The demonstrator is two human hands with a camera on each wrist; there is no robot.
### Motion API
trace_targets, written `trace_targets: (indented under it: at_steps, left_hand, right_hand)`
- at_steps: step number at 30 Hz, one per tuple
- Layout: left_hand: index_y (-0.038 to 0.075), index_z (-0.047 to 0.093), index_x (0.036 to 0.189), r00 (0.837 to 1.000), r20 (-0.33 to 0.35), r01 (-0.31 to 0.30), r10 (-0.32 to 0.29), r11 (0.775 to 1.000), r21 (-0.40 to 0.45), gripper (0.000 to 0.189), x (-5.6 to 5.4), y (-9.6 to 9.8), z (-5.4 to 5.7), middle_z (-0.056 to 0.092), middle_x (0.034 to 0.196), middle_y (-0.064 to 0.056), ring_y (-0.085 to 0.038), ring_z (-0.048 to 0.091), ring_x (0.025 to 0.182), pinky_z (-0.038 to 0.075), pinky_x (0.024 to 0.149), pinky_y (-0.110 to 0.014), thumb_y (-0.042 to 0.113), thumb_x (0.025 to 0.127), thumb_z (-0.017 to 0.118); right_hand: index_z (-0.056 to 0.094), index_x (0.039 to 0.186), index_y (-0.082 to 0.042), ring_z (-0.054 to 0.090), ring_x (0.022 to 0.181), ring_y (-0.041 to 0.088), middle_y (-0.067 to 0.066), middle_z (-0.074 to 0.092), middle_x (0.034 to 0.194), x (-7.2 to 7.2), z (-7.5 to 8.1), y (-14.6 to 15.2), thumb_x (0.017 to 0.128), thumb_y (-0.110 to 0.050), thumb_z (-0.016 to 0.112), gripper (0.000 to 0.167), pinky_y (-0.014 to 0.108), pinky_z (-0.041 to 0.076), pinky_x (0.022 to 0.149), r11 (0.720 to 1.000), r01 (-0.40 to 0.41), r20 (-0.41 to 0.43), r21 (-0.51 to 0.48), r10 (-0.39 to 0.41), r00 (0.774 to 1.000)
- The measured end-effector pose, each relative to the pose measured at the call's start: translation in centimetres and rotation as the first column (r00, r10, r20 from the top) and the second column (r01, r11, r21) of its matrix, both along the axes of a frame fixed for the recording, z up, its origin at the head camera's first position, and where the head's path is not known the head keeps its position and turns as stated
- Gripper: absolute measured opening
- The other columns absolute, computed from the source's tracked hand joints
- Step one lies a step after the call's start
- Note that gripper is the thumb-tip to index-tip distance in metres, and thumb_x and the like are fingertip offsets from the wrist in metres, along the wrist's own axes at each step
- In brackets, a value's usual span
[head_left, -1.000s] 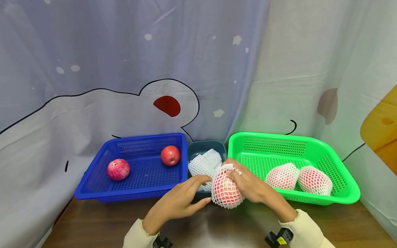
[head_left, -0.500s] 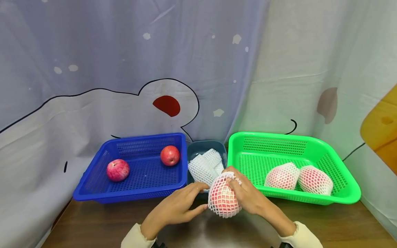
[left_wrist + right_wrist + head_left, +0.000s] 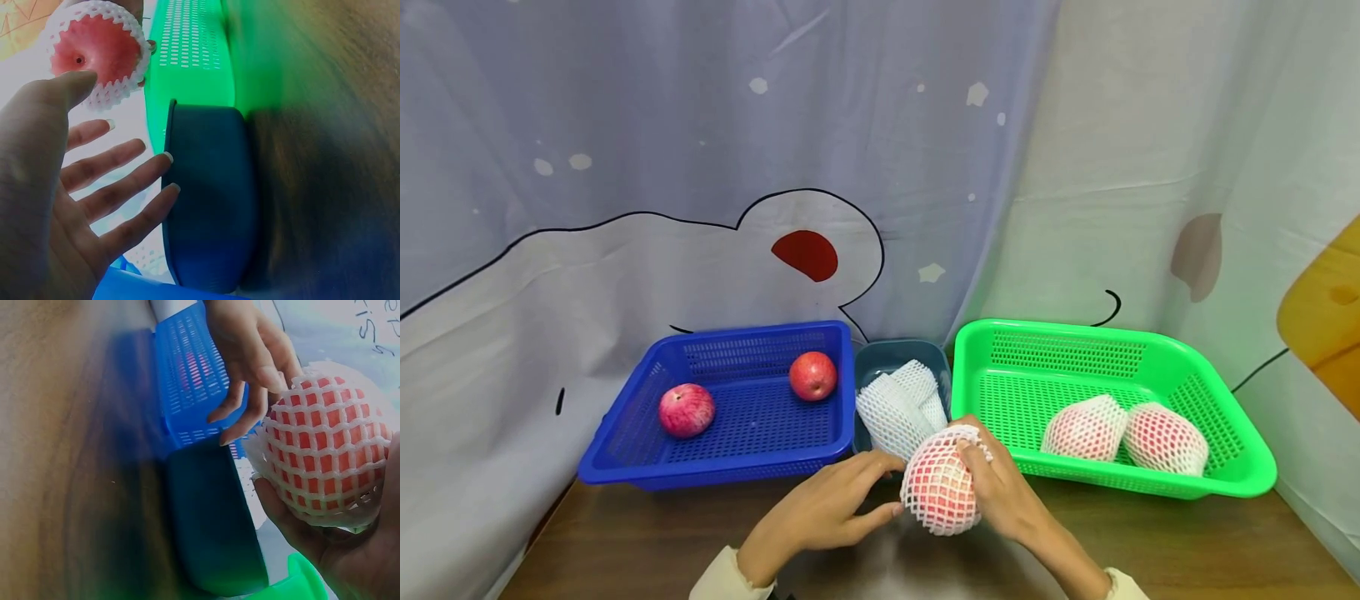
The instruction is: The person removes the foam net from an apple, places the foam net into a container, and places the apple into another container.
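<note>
My right hand [image 3: 1003, 492] grips a red apple [image 3: 942, 492] in a white foam net, held over the near side of a dark teal box [image 3: 880, 358]. The net covers most of the fruit; in the left wrist view the apple's bare end [image 3: 103, 53] shows through the net's opening. Beside it, my left hand [image 3: 827, 504] has its fingers spread and fairly straight, the thumb tip right at the apple's edge. White foam nets [image 3: 895, 408] lie folded in the teal box.
A blue basket [image 3: 715, 475] on the left holds two bare apples, one striped [image 3: 687, 410] and one redder [image 3: 812, 376]. On the right, a green basket [image 3: 1150, 479] contains two netted apples [image 3: 1084, 429]. A printed curtain [image 3: 700, 125] hangs behind the wooden table [image 3: 647, 533].
The right hand and its netted apple have come lower, nearer the table's front, and slightly left. My left hand has shifted down a little beside it. Baskets and their fruit stay put.
</note>
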State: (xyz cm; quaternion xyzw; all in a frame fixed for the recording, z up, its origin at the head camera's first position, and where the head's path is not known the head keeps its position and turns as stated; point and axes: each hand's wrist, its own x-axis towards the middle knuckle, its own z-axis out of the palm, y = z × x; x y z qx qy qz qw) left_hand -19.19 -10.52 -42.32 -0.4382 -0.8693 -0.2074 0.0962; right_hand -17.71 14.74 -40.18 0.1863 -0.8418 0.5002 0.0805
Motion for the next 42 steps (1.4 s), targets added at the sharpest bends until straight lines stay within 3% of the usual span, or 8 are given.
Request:
trace_targets:
  at_steps: [18, 25, 32, 37, 42]
  left_hand:
    - [0.022, 0.054, 0.133, 0.999, 0.038, -0.017, 0.015, 0.999, 0.045, 0.041, 0.3, 0.2, -0.5, 0.064, 0.120, 0.003, -0.006, 0.062, 0.108, 0.053, 0.094, -0.027, 0.046, 0.101, 0.052]
    - [0.021, 0.055, 0.132, 0.994, 0.103, -0.029, 0.025, 0.999, 0.046, 0.040, 0.3, -0.3, -0.6, 0.065, 0.120, 0.003, -0.005, 0.062, 0.107, 0.053, 0.094, -0.027, 0.046, 0.101, 0.050]
    - [0.021, 0.055, 0.133, 0.995, 0.098, -0.021, 0.017, 0.999, 0.039, 0.040, 0.0, -0.4, -0.8, 0.065, 0.119, 0.003, -0.006, 0.063, 0.106, 0.054, 0.093, -0.028, 0.045, 0.102, 0.050]
    - [0.020, 0.051, 0.137, 0.992, 0.124, 0.003, -0.007, 0.999, 0.034, 0.042, -0.1, -0.2, -1.0, 0.064, 0.121, 0.004, -0.005, 0.062, 0.108, 0.054, 0.094, -0.026, 0.044, 0.103, 0.048]
    - [0.020, 0.052, 0.134, 0.995, 0.100, 0.012, -0.019, 0.998, 0.069, 0.037, 0.0, -0.2, -1.3, 0.065, 0.117, 0.004, -0.003, 0.063, 0.105, 0.054, 0.091, -0.024, 0.040, 0.103, 0.051]
  right_hand:
    - [0.059, 0.112, -0.016, 0.060, 0.088, 0.011, 0.005, 0.064, 0.098, 0.0, -1.5, -0.5, 0.101, -0.011, 0.037, 0.025, 0.029, 0.053, 0.076, 0.980, 0.190, -0.030, -0.055, -0.191, 0.981]
    - [0.062, 0.107, -0.015, 0.059, 0.085, 0.009, 0.004, 0.065, 0.095, 0.0, -2.3, -0.8, 0.099, -0.007, 0.039, 0.025, 0.028, 0.052, 0.076, 0.967, 0.230, -0.021, -0.109, -0.233, 0.972]
    - [0.062, 0.109, -0.014, 0.060, 0.087, 0.009, 0.004, 0.066, 0.097, 0.1, -2.4, -0.9, 0.098, -0.007, 0.040, 0.026, 0.029, 0.053, 0.078, 0.957, 0.266, -0.018, -0.117, -0.270, 0.963]
    - [0.063, 0.107, -0.012, 0.060, 0.087, 0.008, 0.003, 0.067, 0.095, 0.2, -2.7, -1.0, 0.096, -0.003, 0.043, 0.025, 0.029, 0.054, 0.079, 0.957, 0.271, -0.073, -0.100, -0.279, 0.957]
    - [0.063, 0.106, -0.011, 0.059, 0.087, 0.008, 0.002, 0.066, 0.095, 0.4, -3.0, -1.2, 0.095, -0.003, 0.044, 0.023, 0.030, 0.053, 0.080, 0.950, 0.302, -0.081, -0.083, -0.309, 0.948]
